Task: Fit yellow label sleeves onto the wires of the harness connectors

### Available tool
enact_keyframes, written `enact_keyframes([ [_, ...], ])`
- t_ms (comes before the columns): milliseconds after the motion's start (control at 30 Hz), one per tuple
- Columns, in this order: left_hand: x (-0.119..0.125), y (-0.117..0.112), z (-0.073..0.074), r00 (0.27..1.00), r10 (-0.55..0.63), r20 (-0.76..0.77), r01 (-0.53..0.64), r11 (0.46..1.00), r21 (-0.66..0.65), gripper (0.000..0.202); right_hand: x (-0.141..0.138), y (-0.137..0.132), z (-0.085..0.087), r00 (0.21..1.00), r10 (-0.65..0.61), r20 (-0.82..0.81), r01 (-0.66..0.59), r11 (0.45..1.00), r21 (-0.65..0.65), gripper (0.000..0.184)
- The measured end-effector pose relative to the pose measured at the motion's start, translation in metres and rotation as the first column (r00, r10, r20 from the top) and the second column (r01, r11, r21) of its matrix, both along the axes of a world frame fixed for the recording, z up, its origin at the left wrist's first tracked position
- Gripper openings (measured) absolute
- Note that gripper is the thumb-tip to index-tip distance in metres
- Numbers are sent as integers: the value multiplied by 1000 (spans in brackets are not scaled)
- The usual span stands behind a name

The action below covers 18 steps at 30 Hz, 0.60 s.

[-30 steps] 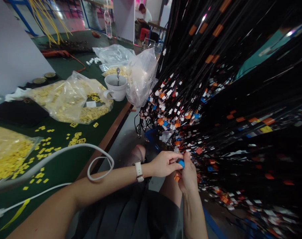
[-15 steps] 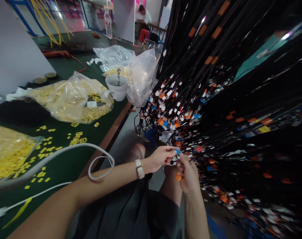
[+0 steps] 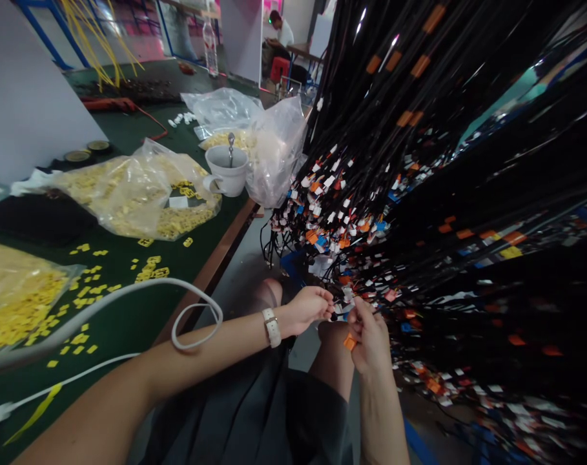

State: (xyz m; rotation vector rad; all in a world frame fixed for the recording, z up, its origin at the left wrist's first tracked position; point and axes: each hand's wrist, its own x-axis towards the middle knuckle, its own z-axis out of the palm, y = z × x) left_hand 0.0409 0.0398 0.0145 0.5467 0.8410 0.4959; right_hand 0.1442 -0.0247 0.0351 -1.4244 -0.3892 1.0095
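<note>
My left hand [image 3: 308, 311], with a white watch [image 3: 271, 327] on its wrist, is closed in front of my lap. Its fingertips are pressed together, and whatever they pinch is too small to make out. Just to the right, my right hand [image 3: 370, 332] is curled with an orange connector [image 3: 350, 341] held against its palm side. Its index finger points up toward the hanging wire ends. A white connector [image 3: 347, 294] shows in the gap above the two hands. Behind them hangs a dense bundle of black cables [image 3: 361, 129] ending in white, orange and blue connectors.
On the green table [image 3: 128, 258] at left lie bags of yellow clips [image 3: 143, 187], scattered yellow pieces [image 3: 82, 300] and a white mug [image 3: 228, 171] with a spoon. A thick grey cable [image 3: 128, 290] loops over my left forearm. A person [image 3: 281, 35] sits far back.
The blue connector that was between my fingertips is no longer there. My hands have moved slightly apart, and the orange connector stays in my right hand.
</note>
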Motion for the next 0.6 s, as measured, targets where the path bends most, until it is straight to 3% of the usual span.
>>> enact_keyframes([
  [333, 0, -1, -2, 992, -39, 121, 45, 998, -48, 27, 2, 1, -5, 999, -10, -44, 13, 997, 78, 30],
  [600, 1, 0, -5, 989, -4, 149, 16, 996, -83, 23, 6, -4, -5, 995, 91, -36, -84, 982, 170, 22],
])
